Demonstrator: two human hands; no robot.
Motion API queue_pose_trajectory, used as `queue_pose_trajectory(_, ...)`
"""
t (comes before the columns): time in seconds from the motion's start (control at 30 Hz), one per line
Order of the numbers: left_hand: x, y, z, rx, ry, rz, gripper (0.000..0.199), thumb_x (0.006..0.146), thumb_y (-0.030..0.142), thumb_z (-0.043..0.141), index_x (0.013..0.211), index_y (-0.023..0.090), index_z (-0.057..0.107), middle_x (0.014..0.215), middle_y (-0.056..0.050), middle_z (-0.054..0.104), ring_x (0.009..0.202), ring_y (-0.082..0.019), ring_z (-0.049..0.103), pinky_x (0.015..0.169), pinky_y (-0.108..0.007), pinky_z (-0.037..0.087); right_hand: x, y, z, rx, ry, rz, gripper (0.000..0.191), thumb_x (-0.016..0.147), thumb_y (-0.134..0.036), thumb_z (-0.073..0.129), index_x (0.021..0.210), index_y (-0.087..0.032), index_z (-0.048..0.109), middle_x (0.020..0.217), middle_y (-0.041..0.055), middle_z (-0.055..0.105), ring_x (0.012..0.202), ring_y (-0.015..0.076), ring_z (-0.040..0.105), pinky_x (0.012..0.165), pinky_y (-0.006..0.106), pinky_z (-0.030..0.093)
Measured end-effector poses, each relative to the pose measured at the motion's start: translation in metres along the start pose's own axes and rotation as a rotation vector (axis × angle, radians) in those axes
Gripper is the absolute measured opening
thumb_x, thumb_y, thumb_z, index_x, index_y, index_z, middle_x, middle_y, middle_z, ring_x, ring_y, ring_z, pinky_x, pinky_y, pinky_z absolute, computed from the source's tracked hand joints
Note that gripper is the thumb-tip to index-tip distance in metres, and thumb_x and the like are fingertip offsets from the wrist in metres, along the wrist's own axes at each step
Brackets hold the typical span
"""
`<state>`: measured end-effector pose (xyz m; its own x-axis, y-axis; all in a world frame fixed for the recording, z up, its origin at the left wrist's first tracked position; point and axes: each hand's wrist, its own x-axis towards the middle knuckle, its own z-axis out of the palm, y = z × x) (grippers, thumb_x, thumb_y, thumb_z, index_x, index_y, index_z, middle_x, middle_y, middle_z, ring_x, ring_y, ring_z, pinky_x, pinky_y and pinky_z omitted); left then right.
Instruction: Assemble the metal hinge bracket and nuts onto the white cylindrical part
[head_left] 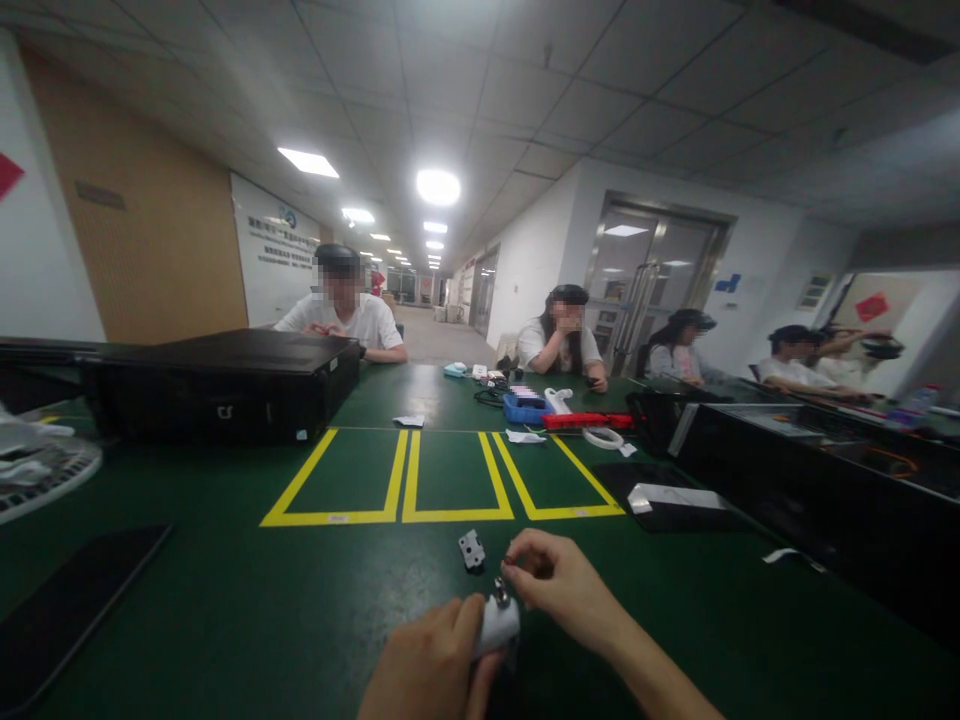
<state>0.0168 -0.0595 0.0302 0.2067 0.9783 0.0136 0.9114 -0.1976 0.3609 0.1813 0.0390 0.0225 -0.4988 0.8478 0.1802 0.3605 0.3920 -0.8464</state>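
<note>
My left hand [427,660] at the bottom of the view grips a white plastic part [497,625] with a small metal stud [500,592] sticking up from its top. My right hand [553,578] hovers just above and to the right of that stud, its fingertips pinched together. Nothing shows between those fingertips, though a very small item could be hidden there. A small grey metal bracket with holes [472,549] lies on the green mat just beyond my hands, touching neither.
The green bench mat [187,590] carries yellow tape outlines [454,515]. A black case [221,385] stands at the left, a black tablet [75,610] lies nearer, and black equipment [780,450] lines the right. A blue box [523,408], a red tool [587,421] and seated people [561,340] are farther away.
</note>
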Motion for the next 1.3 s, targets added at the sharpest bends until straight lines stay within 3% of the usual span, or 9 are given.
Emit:
queue_pose_trajectory(0.2,-0.001,-0.001,0.002,-0.044,0.038,-0.003,0.029,0.081,0.022,0.042,0.107,0.019,0.055,0.108,-0.01,0.066,0.094,-0.025,0.063,0.081,-0.04,0.05,0.005,0.028,-0.038,-0.463,-0.061,0.084,0.008,0.076,-0.018,0.06,0.075,-0.017,0.068,0.081,0.0035,0.062,0.078,0.0197,0.056,0.066,0.026,0.04)
queue_pose_trajectory(0.4,-0.004,-0.001,-0.004,-0.05,0.029,-0.018,0.029,0.081,0.021,0.043,0.106,0.019,0.056,0.106,-0.008,0.067,0.093,-0.025,0.063,0.08,-0.04,0.05,0.005,0.027,-0.033,-0.374,-0.118,0.107,0.019,0.079,-0.022,0.063,0.097,-0.021,0.069,0.087,0.0017,0.064,0.075,0.0172,0.057,0.064,0.024,0.042)
queue_pose_trajectory(0.53,-0.004,0.0,-0.007,-0.062,0.015,-0.023,0.028,0.082,0.021,0.042,0.106,0.02,0.056,0.106,-0.007,0.067,0.092,-0.024,0.064,0.079,-0.039,0.05,0.013,0.042,-0.03,-0.404,0.022,0.123,0.015,0.077,-0.023,0.064,0.09,-0.019,0.07,0.08,0.0012,0.064,0.074,0.018,0.06,0.066,0.025,0.045)
queue_pose_trajectory(0.6,-0.003,0.0,-0.008,-0.069,0.01,-0.027,0.028,0.083,0.022,0.041,0.107,0.02,0.055,0.107,-0.007,0.066,0.093,-0.024,0.063,0.079,-0.039,0.05,0.019,0.055,-0.038,-0.444,0.146,0.148,0.027,0.084,-0.028,0.055,0.107,-0.017,0.065,0.098,0.0059,0.064,0.088,0.0207,0.059,0.077,0.029,0.046)
queue_pose_trajectory(0.67,-0.001,0.0,-0.009,-0.067,-0.012,-0.033,0.028,0.084,0.023,0.04,0.107,0.019,0.055,0.108,-0.008,0.066,0.094,-0.025,0.063,0.081,-0.04,0.049,0.026,0.069,-0.045,-0.506,0.251,0.17,0.039,0.09,-0.031,0.044,0.123,-0.013,0.056,0.124,0.0117,0.052,0.111,0.0239,0.05,0.094,0.034,0.039)
queue_pose_trajectory(0.77,0.0,0.0,-0.009,-0.074,-0.042,-0.03,0.028,0.083,0.024,0.041,0.107,0.017,0.055,0.109,-0.01,0.066,0.097,-0.026,0.062,0.082,-0.042,0.049,0.041,0.086,-0.044,-0.593,0.251,0.174,0.045,0.093,-0.032,0.037,0.13,-0.009,0.049,0.142,0.0111,0.035,0.13,0.0233,0.031,0.108,0.036,0.024)
queue_pose_trajectory(1.0,-0.002,-0.008,-0.002,-0.117,0.03,0.023,0.027,0.081,0.029,0.044,0.101,0.016,0.056,0.102,-0.011,0.067,0.091,-0.03,0.063,0.077,-0.048,0.051,0.059,0.093,-0.026,-0.783,0.123,0.193,0.038,0.091,-0.019,0.035,0.118,-0.008,0.061,0.129,0.0127,0.051,0.12,0.0262,0.044,0.103,0.036,0.031)
queue_pose_trajectory(1.1,-0.003,-0.01,0.0,-0.142,0.053,0.032,0.027,0.081,0.031,0.044,0.1,0.015,0.057,0.1,-0.011,0.067,0.088,-0.031,0.064,0.074,-0.048,0.052,0.056,0.089,-0.031,-0.845,0.108,0.203,0.034,0.091,-0.021,0.039,0.108,-0.012,0.067,0.117,0.0133,0.058,0.107,0.028,0.053,0.092,0.035,0.039)
queue_pose_trajectory(1.3,-0.004,-0.01,0.001,-0.16,0.061,0.03,0.026,0.082,0.032,0.045,0.098,0.016,0.057,0.099,-0.01,0.067,0.086,-0.029,0.064,0.074,-0.046,0.053,0.061,0.076,-0.046,-0.865,0.001,0.247,0.021,0.089,-0.019,0.049,0.096,-0.016,0.068,0.102,0.0084,0.065,0.096,0.0217,0.06,0.08,0.025,0.042)
